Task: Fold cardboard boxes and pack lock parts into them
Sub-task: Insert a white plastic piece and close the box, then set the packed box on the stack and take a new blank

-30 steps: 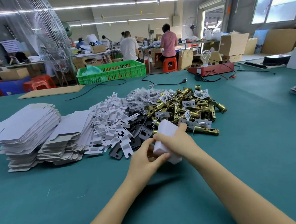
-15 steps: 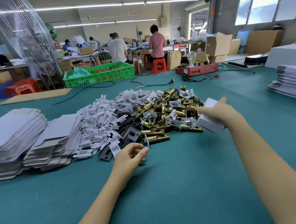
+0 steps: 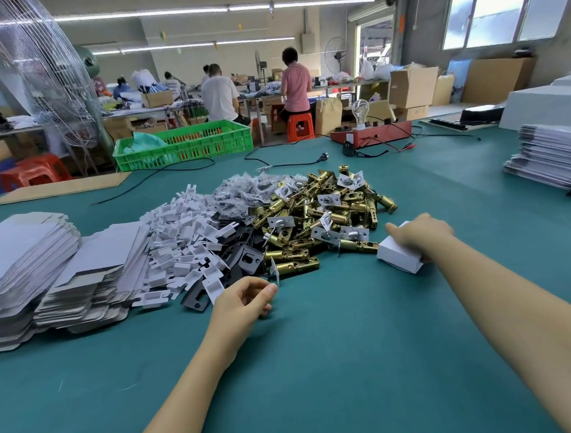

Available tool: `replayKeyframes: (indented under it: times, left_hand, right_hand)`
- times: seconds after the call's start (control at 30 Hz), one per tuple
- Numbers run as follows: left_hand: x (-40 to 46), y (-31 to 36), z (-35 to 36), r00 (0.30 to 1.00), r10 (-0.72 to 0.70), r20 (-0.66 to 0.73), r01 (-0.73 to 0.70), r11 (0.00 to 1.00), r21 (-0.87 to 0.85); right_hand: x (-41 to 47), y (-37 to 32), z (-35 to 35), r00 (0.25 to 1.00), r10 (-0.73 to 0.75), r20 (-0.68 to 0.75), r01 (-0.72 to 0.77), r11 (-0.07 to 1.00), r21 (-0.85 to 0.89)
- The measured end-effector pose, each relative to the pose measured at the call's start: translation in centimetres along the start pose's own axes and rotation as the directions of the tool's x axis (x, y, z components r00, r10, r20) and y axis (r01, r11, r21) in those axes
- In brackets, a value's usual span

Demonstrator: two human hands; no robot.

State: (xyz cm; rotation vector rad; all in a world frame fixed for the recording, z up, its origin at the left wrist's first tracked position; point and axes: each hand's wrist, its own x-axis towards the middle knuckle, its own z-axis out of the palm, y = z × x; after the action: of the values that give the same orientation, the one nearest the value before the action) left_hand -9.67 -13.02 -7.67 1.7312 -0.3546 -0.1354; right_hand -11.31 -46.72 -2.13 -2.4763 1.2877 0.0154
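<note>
A broad teal counter [image 3: 318,363] fills the foreground of a workshop with strip lights, windows at the right and people seated at far benches. The right hand [image 3: 420,234] grips a small folded white box [image 3: 399,255] resting on the counter just right of the brass latch pile [image 3: 324,217]. The left hand [image 3: 245,298], fingers loosely curled and holding nothing, lies near white plastic inserts [image 3: 186,244]. Flat box blanks [image 3: 28,263] are stacked toward the left edge; a green crate [image 3: 187,143] sits at the far edge.
</note>
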Motion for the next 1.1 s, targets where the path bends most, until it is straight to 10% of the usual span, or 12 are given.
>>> replayKeyframes:
  times: [0.23,0.53,0.8,1.1]
  left_hand:
    - [0.1,0.0,0.0,1.0,-0.005,-0.018,0.005,1.0,0.009]
    - [0.2,-0.1,-0.2,0.999,-0.018,-0.049,0.019,1.0,0.017]
    - [0.5,0.3,-0.5,0.993,-0.08,-0.088,0.07,0.991,-0.116]
    - [0.6,1.2,-2.2,0.991,-0.083,-0.102,0.045,0.943,-0.329]
  right_hand:
    - [1.2,1.3,0.0,0.993,0.113,0.045,-0.121,0.95,0.288]
    - [-1.1,-1.5,0.8,0.949,-0.085,-0.303,0.04,0.987,-0.152]
    - [-7.3,-8.8,3.1,0.644,-0.664,-0.381,0.699,0.713,-0.062]
    - [-11.9,-12.0,11.0,0.544,-0.754,-0.369,0.822,0.568,0.05]
